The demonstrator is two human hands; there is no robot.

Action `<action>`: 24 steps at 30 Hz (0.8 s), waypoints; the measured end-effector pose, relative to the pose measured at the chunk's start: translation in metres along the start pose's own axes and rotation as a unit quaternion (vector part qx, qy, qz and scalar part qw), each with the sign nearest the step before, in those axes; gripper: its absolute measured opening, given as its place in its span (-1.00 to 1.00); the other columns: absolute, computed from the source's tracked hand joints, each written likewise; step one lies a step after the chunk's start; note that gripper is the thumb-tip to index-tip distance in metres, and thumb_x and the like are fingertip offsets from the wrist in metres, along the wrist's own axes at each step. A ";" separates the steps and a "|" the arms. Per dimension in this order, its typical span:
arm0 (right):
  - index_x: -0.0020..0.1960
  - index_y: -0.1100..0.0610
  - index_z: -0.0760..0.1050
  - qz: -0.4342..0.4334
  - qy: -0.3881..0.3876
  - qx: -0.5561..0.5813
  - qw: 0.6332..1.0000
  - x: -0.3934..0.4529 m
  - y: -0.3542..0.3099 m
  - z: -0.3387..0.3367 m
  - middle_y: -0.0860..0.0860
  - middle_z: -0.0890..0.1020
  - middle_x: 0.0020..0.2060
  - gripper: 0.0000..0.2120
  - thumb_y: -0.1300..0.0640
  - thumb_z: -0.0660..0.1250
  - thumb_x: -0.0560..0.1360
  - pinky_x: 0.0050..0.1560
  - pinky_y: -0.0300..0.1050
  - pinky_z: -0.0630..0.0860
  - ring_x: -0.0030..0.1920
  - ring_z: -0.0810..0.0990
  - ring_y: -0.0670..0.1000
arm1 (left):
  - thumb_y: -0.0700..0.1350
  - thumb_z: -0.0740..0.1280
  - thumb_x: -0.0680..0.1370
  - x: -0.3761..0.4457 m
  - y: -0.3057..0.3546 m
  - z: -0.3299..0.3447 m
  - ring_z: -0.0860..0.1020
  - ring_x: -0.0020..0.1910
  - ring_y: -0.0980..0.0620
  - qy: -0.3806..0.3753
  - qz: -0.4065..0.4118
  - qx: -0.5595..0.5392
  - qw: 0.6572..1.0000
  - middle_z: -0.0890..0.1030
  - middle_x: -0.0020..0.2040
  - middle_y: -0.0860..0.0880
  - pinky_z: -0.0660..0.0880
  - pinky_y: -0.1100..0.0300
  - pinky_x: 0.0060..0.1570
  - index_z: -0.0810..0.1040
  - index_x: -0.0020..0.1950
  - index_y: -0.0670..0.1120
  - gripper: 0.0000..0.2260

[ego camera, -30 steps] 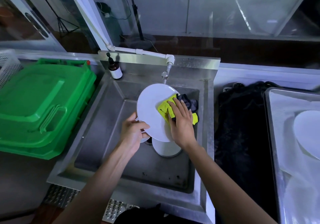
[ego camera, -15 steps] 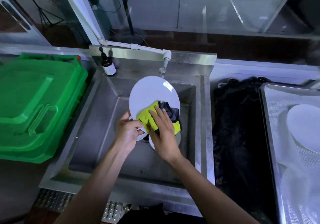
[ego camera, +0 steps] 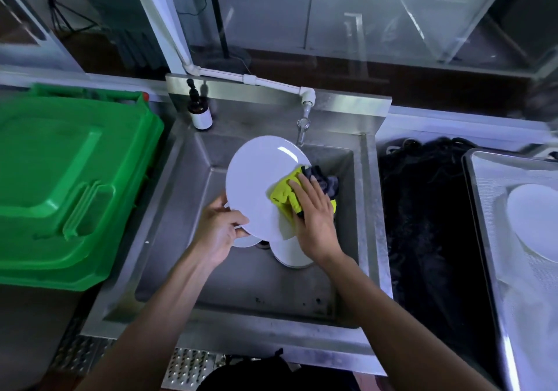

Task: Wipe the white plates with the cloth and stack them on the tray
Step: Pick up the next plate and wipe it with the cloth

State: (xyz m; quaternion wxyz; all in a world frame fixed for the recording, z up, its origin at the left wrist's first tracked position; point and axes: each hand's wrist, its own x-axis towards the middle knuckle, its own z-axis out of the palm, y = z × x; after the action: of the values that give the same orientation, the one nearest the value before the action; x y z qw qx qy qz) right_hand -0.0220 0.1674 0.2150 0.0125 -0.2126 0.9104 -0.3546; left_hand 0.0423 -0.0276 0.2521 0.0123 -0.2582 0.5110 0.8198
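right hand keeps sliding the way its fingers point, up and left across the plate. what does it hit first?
Nothing in the way, likely. The right hand presses the cloth flat on the white plate, fingers aimed at bare plate face. Past the far rim lies the sink wall, then the brown bottle; depth is unclear.

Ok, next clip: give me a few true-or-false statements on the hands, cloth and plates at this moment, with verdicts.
1. The left hand holds the white plate by its lower rim. True.
2. The right hand presses the yellow cloth on the plate's right side. True.
3. The plate is being wiped over the tray. False: it is over the sink.
4. The tray holds no plate. False: a plate on the tray lies there.
5. The green bin stands right of the sink. False: left.
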 end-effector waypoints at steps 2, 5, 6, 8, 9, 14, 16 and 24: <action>0.57 0.04 0.29 -0.013 0.002 -0.023 1.000 0.012 -0.003 -0.002 -0.03 0.19 0.60 -0.35 0.33 0.30 0.52 0.55 0.27 0.07 0.63 0.03 0.06 | -0.38 0.31 0.22 0.002 0.003 -0.011 0.62 -0.12 -0.18 -0.019 -0.009 0.008 1.000 0.65 -0.04 -0.15 0.62 -0.13 -0.17 0.68 -0.04 -0.06 -0.61; 0.57 0.03 0.28 -0.039 -0.006 -0.044 0.998 0.026 -0.011 -0.004 -0.04 0.20 0.60 -0.35 0.33 0.31 0.52 0.56 0.22 0.02 0.63 0.02 0.05 | -0.37 0.32 0.23 0.006 0.009 -0.024 0.60 -0.15 -0.15 -0.048 -0.026 0.012 0.998 0.63 -0.06 -0.15 0.62 -0.08 -0.23 0.70 -0.06 -0.02 -0.61; 0.57 0.03 0.28 -0.051 -0.012 -0.049 0.997 0.029 -0.015 -0.005 -0.05 0.19 0.60 -0.35 0.33 0.30 0.52 0.57 0.22 0.00 0.63 0.01 0.04 | -0.37 0.32 0.23 0.006 0.011 -0.027 0.60 -0.16 -0.15 -0.056 -0.031 0.011 0.998 0.63 -0.08 -0.15 0.61 -0.04 -0.29 0.69 -0.07 -0.03 -0.62; 0.58 0.03 0.27 -0.080 -0.024 -0.061 0.995 0.033 -0.023 -0.004 -0.06 0.17 0.61 -0.33 0.36 0.28 0.51 0.57 0.24 -0.02 0.63 -0.02 0.04 | -0.38 0.32 0.24 0.007 0.014 -0.033 0.61 -0.20 -0.13 -0.077 -0.039 0.008 0.996 0.64 -0.11 -0.14 0.58 0.03 -0.38 0.67 -0.06 -0.07 -0.64; 0.58 0.04 0.26 -0.098 -0.029 -0.065 0.993 0.033 -0.028 -0.002 -0.06 0.17 0.61 -0.31 0.39 0.27 0.50 0.57 0.25 -0.02 0.64 -0.03 0.05 | -0.38 0.32 0.24 0.007 0.016 -0.035 0.63 -0.21 -0.11 -0.090 -0.041 0.007 0.995 0.65 -0.11 -0.14 0.57 0.05 -0.40 0.66 -0.03 -0.09 -0.63; 0.57 0.07 0.29 -0.205 -0.054 -0.076 0.974 0.031 -0.063 0.019 -0.01 0.20 0.61 -0.41 0.32 0.26 0.58 0.54 0.25 0.07 0.63 0.04 0.08 | -0.39 0.30 0.26 0.008 0.022 -0.044 0.61 -0.21 -0.09 -0.147 -0.063 0.029 0.987 0.61 -0.11 -0.17 0.58 0.08 -0.35 0.52 0.14 -0.20 -0.55; 0.58 0.05 0.27 -0.223 -0.057 -0.088 0.969 0.032 -0.072 0.028 -0.02 0.19 0.61 -0.48 0.21 0.22 0.64 0.53 0.24 0.08 0.63 0.04 0.07 | -0.38 0.30 0.28 0.009 0.024 -0.052 0.62 -0.20 -0.09 -0.165 -0.066 0.030 0.984 0.61 -0.11 -0.18 0.58 0.09 -0.33 0.51 0.14 -0.17 -0.56; 0.61 -0.03 0.19 -0.173 -0.005 -0.085 0.981 0.061 -0.084 0.053 -0.10 0.11 0.63 -0.33 0.33 0.26 0.57 0.56 0.23 0.07 0.64 -0.05 0.00 | -0.35 0.31 0.26 0.018 0.037 -0.078 0.59 -0.11 -0.17 -0.136 -0.059 0.059 0.987 0.61 -0.01 -0.22 0.60 -0.01 -0.32 0.61 0.08 -0.17 -0.60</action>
State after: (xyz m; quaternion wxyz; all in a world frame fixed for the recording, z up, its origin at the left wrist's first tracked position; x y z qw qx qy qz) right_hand -0.0361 0.0536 0.2378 -0.0629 -0.3686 0.8868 -0.2718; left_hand 0.0486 -0.1154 0.2480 0.1452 -0.1723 0.5359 0.8137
